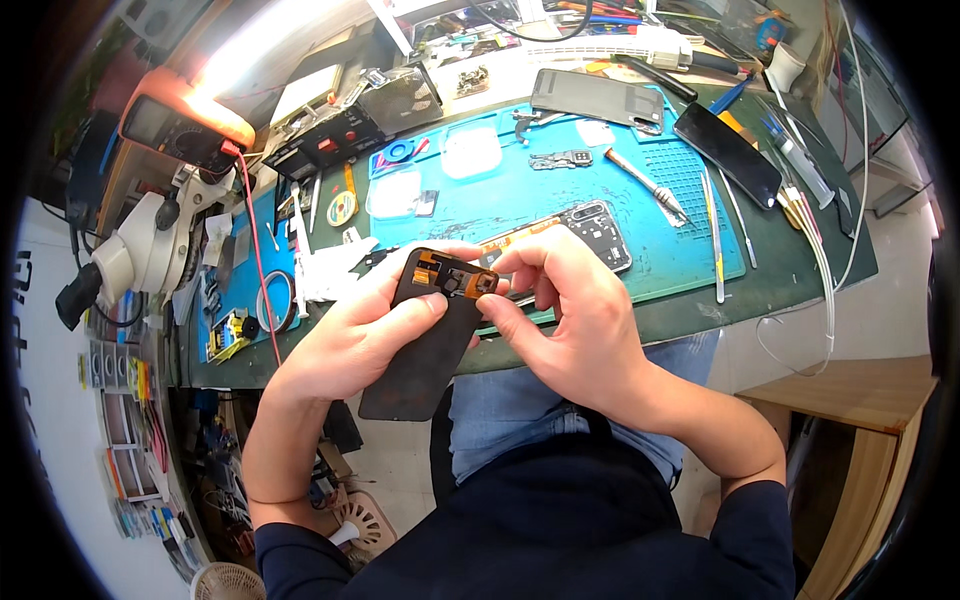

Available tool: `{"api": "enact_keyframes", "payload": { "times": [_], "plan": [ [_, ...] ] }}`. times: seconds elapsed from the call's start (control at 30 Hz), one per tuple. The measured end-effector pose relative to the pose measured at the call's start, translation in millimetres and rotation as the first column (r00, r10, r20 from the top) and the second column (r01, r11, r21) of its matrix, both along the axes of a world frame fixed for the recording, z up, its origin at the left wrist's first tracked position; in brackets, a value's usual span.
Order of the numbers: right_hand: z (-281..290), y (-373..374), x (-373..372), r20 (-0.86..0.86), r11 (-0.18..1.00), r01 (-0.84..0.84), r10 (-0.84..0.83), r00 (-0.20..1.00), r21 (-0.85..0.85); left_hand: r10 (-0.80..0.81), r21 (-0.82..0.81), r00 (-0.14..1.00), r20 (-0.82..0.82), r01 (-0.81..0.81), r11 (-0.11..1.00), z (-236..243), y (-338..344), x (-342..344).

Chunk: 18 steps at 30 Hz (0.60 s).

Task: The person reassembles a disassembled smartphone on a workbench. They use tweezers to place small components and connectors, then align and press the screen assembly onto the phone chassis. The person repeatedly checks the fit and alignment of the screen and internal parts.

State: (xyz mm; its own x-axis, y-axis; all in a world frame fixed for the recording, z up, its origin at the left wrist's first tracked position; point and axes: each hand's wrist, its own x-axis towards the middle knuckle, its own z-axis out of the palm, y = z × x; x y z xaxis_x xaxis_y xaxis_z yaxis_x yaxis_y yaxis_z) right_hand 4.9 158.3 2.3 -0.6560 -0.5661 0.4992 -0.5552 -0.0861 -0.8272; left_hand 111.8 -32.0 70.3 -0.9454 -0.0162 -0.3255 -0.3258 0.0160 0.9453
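Observation:
My left hand [345, 340] is wrapped round a dark phone screen panel [428, 355], its back turned up and tilted, at the near edge of the bench. Across the panel's far end lies an orange flex cable [428, 266] with small metal parts. My right hand [582, 310] has its thumb and index finger closed at that end's right corner, pinching the cable's edge there. Just behind my hands, an opened phone body [605, 232] with black inner covers lies on the blue mat [500, 200], partly hidden by my right hand.
A screwdriver-like pen tool [650, 187], a small phone part [560, 160] and a grey phone panel [598, 98] lie on the mat. Right stands a black phone [728, 155] beside tweezers [715, 240]. Left are a multimeter [185, 120], a microscope [140, 245] and a red wire [255, 240].

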Motion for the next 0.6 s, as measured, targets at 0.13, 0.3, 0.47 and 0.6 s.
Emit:
{"api": "enact_keyframes", "payload": {
  "times": [0.13, 0.3, 0.47, 0.6],
  "plan": [
    [0, 1, 0, 0.030, 1.000, 0.000, 0.001, 1.000, -0.012, -0.013, -0.041, 1.000, -0.005, 0.012, 0.999, 7, 0, 0],
    [7, 5, 6, 0.252, 0.994, -0.096, 0.105, 0.962, -0.049, -0.225, -0.684, 0.948, -0.227, 0.009, 0.729, 21, 14, -2],
    [13, 3, 6, 0.731, 0.908, -0.368, 0.387, 0.562, -0.198, -0.377, -0.870, 0.900, -0.219, -0.005, 0.493, 11, 14, -7],
    [11, 3, 3, 0.777, 0.923, -0.358, 0.328, 0.537, -0.143, -0.357, -0.893, 0.903, -0.238, -0.059, 0.447, -4, 11, -7]
  ]
}}
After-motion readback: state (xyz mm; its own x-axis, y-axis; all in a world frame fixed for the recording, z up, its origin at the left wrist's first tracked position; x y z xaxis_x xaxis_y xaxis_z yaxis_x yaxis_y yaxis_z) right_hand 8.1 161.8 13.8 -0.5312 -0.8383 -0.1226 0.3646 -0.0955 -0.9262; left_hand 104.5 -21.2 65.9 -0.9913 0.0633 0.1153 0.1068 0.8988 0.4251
